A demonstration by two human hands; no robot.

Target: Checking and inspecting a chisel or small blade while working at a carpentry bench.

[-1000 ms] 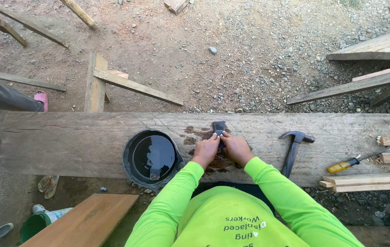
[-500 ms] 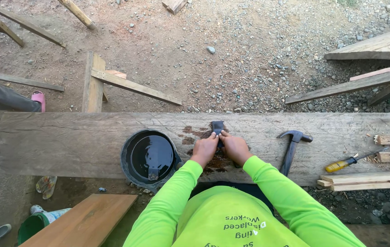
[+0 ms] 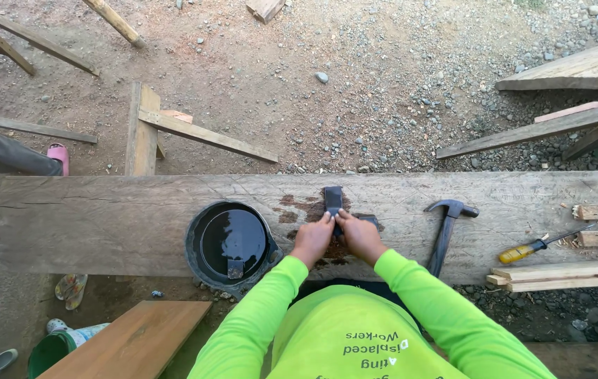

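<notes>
Head view, looking down at a person in a bright green long-sleeved top, both hands at centre frame on a long weathered plank (image 3: 102,217) that serves as a desk and runs left to right across the middle

Left hand (image 3: 311,238) and right hand (image 3: 360,237) sit side by side, touching or nearly so, fingers closed down on the near end of a small dark block (image 3: 333,200), poss. a sharpening stone. Block's long axis runs straight away from the body, toward top of frame; its far end sticks out past the fingertips. Whatever is pinched under the fingers against the block is hidden, can't tell what. Both hands equally near the block, one each side of its centre line

Wet brown stains (image 3: 306,207) spread on the wood around the block

Just left of the left hand: round black tub (image 3: 232,245) of dark liquid, overhanging the plank's near edge. Right of the right hand, apart from it: claw hammer (image 3: 448,228), head toward top. Further right: yellow-handled screwdriver (image 3: 534,248) and wood offcuts (image 3: 559,275)

Beyond the plank, gravel ground (image 3: 383,91) w/ scattered timber
</notes>
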